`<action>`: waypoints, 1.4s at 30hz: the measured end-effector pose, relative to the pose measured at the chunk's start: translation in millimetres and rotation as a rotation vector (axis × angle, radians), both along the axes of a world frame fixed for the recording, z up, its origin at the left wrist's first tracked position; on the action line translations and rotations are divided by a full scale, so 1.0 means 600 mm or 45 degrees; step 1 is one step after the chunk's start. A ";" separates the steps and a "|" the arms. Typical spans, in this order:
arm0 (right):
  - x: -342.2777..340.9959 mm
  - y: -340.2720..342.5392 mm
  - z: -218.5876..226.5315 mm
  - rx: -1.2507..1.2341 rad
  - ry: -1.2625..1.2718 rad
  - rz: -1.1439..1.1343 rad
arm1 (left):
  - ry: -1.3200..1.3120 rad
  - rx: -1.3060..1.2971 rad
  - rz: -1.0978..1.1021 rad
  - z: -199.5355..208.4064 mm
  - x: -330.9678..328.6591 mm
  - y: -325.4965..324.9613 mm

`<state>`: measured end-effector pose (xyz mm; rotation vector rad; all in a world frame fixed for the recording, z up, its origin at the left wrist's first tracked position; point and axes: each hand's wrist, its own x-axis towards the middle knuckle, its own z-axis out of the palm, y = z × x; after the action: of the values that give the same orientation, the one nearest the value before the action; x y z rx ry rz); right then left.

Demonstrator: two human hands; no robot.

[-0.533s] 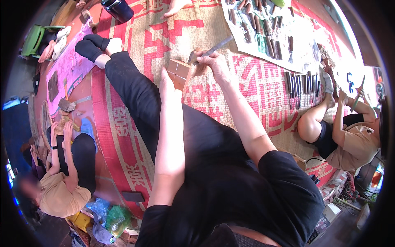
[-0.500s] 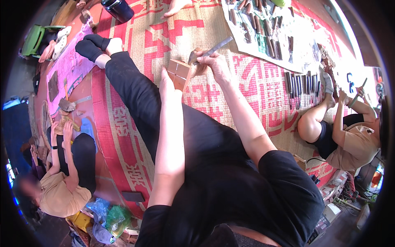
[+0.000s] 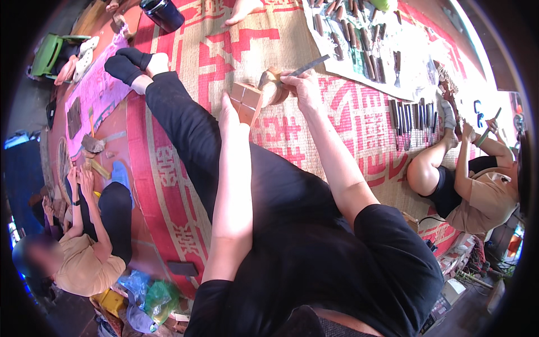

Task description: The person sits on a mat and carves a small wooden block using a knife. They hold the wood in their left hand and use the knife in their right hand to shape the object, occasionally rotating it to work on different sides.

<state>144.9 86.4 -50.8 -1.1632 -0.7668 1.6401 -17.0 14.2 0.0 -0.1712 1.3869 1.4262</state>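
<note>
My left hand point(image 3: 228, 119) is wrapped round a carved wooden piece. Toward me faces its square reddish-brown base point(image 3: 245, 103), which has a pale cross line over it. A lighter, rounded carved part point(image 3: 273, 85) sticks out beyond the base to the right. Pinched in my right hand point(image 3: 304, 90) is a dark, flat bar-like file point(image 3: 310, 65), slanting up to the right. Its near end lies by the carved part; whether it touches is too small to tell. My right fingertips are close beside the carving.
A patterned red-and-straw mat point(image 3: 348, 135) lies under my outstretched leg. Several chisels lie on a pale cloth point(image 3: 368, 78), with a row of dark tools point(image 3: 414, 117) below. People sit at left point(image 3: 90, 247) and right point(image 3: 477, 191). A dark cup point(image 3: 161, 15) stands at the far left.
My right hand and the file have shifted right and slightly down, away from the base. My left hand stays nearly still. The left co-worker's hands have drawn closer together.
</note>
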 end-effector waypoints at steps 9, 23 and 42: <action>0.026 -0.014 -0.018 0.067 0.131 0.112 | 0.081 -0.009 -0.132 0.004 0.011 0.000; 0.031 -0.141 0.071 0.729 -0.777 0.399 | 0.104 0.068 -0.283 -0.022 0.010 0.006; 0.041 -0.153 0.036 0.442 -0.474 0.314 | 0.416 0.371 -0.699 0.023 0.022 -0.087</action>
<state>169.4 -5.2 -29.0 -1.1659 -1.4209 1.4194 -3.5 -38.1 14.0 0.6123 1.3255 1.1959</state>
